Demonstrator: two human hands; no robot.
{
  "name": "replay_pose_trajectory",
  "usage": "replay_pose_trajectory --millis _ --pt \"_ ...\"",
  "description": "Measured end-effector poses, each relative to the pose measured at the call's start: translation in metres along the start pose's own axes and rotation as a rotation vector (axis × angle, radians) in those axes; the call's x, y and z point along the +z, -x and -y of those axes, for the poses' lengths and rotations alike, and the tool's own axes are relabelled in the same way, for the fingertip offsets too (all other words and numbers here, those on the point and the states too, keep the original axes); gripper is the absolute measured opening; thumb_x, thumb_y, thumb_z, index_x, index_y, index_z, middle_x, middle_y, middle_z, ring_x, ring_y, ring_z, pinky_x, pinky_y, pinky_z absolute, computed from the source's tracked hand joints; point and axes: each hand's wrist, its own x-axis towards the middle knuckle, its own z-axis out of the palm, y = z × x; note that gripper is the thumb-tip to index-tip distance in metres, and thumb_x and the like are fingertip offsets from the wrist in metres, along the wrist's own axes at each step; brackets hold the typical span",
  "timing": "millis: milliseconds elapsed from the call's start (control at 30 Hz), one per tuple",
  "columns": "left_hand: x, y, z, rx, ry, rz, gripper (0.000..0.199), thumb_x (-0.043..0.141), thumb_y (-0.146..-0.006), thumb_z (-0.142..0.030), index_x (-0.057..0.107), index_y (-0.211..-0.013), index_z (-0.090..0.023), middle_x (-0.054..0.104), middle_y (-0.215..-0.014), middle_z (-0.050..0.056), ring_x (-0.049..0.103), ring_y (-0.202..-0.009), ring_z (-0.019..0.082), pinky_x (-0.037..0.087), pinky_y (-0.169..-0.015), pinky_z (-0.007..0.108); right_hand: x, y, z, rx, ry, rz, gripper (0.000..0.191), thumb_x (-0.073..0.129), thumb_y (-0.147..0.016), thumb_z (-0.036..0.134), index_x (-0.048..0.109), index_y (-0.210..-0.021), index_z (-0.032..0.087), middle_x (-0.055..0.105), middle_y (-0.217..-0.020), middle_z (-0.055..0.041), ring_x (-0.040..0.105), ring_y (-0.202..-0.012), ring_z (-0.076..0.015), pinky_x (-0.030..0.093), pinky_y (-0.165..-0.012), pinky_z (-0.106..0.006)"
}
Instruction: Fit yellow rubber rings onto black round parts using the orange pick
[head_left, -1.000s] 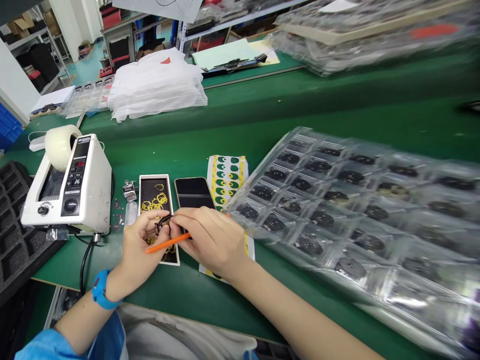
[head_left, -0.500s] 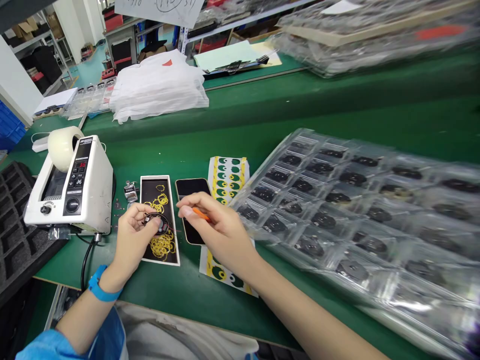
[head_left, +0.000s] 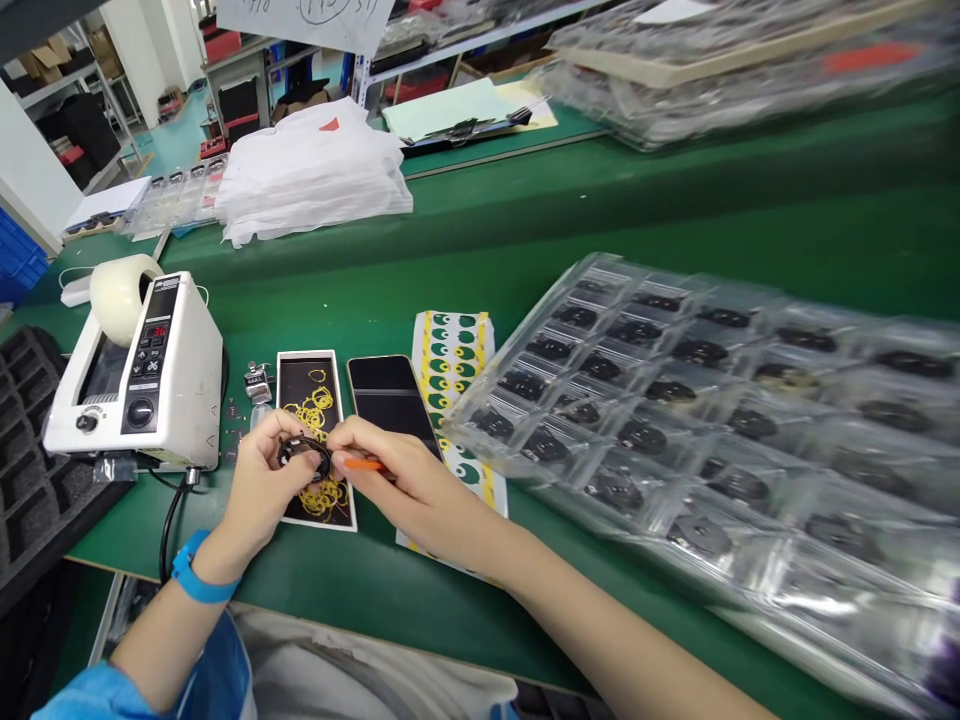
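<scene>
Holding a small black ring-shaped part [head_left: 304, 452] pinched between thumb and fingers, my left hand [head_left: 262, 490] hovers over the near end of a black rectangular card strewn with thin yellow rings [head_left: 313, 430]. My right hand [head_left: 416, 485] is closed around a slim orange stick [head_left: 364, 464], whose tip meets the ring-shaped part at the fingertips of both hands. A blue wristband [head_left: 196, 578] circles the left wrist. Just right of the card lies a dark smartphone with a pale rim [head_left: 390, 395], partly covered by my right hand; beyond it, a sheet of green and yellow round stickers [head_left: 454, 360] runs under the same hand. To the left stands a white electric tape dispenser with a roll of tape [head_left: 142, 370], its black cable dropping off the green table [head_left: 525, 240], and a small metal tally counter [head_left: 257, 381] sits between dispenser and card. At right, clear plastic blister trays of black parts [head_left: 712, 400] crowd the working area. A stack of white bags [head_left: 315, 170] rests well behind.
</scene>
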Motion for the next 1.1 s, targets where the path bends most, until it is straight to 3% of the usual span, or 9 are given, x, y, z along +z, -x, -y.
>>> replay_pose_trajectory --millis 167,433,600,1100 --pt "0.0 -0.001 0.001 0.001 -0.056 0.001 0.014 0.063 -0.064 -0.014 0.051 -0.07 -0.018 0.046 -0.067 -0.005 0.038 -0.054 0.007 0.033 -0.043 0.016 0.003 -0.001 0.001 -0.019 0.022 0.006 0.019 0.038 -0.094 0.019 0.042 -0.076 0.021 0.045 -0.066 0.004 0.039 -0.056 -0.0111 0.03 -0.052 -0.023" --pt "0.002 -0.001 -0.002 -0.05 -0.005 -0.02 0.026 0.078 -0.063 -0.025 0.056 -0.074 -0.017 0.049 -0.058 -0.007 0.04 -0.048 0.005 0.034 -0.043 0.017 0.01 -0.003 -0.002 0.125 -0.136 -0.041 0.042 0.031 -0.101 0.043 0.036 -0.064 0.022 0.04 -0.057 0.0031 0.038 -0.053 -0.0128 0.034 -0.051 -0.026" --pt "0.002 -0.003 -0.003 -0.064 0.071 -0.002 0.031 0.081 -0.067 -0.036 0.062 -0.079 -0.015 0.055 -0.06 -0.005 0.048 -0.046 0.005 0.035 -0.041 0.016 0.008 -0.004 -0.001 0.158 -0.148 -0.11 0.037 0.034 -0.099 0.041 0.038 -0.068 0.022 0.041 -0.061 0.0031 0.038 -0.056 -0.0123 0.035 -0.052 -0.025" --pt "0.002 -0.004 -0.001 -0.07 0.062 -0.046 0.032 0.082 -0.065 -0.041 0.068 -0.073 -0.013 0.06 -0.055 -0.002 0.05 -0.047 0.008 0.038 -0.044 0.02 0.009 -0.005 0.0 0.106 -0.086 -0.16 0.024 0.041 -0.093 0.026 0.04 -0.07 0.022 0.042 -0.059 0.0053 0.038 -0.052 -0.0112 0.031 -0.048 -0.023"
